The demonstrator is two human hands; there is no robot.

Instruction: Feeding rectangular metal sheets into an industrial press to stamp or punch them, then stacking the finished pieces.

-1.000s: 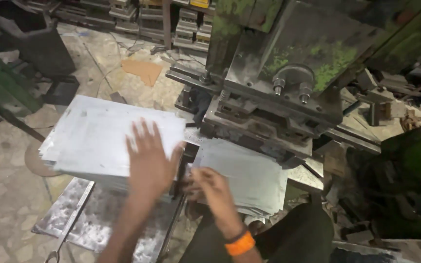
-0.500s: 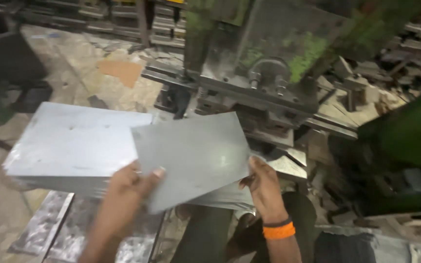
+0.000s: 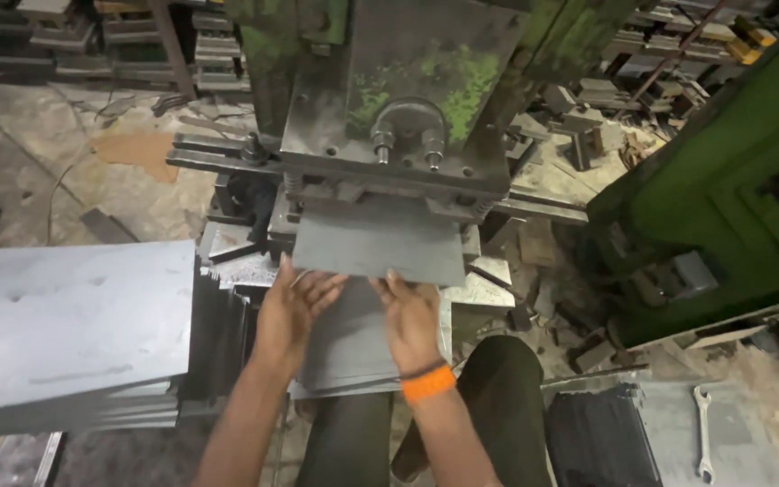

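Green press [image 3: 389,117] fills top. Stack of sheets [image 3: 65,334] lies left. Metal sheet [image 3: 376,248] sits flat under press, long axis left-right, far edge pointing in. Left hand [image 3: 295,307] and right hand [image 3: 410,311] touch near edge, fingers spread, clamping nothing. Wrench [image 3: 703,433] far right.

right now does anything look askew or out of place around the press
Slightly. The grey metal sheet under both hands sits a little crooked at the press, its near edge sloping down to the right. Metal offcuts litter the bed beside it, and a spanner lies loose on the floor plate.
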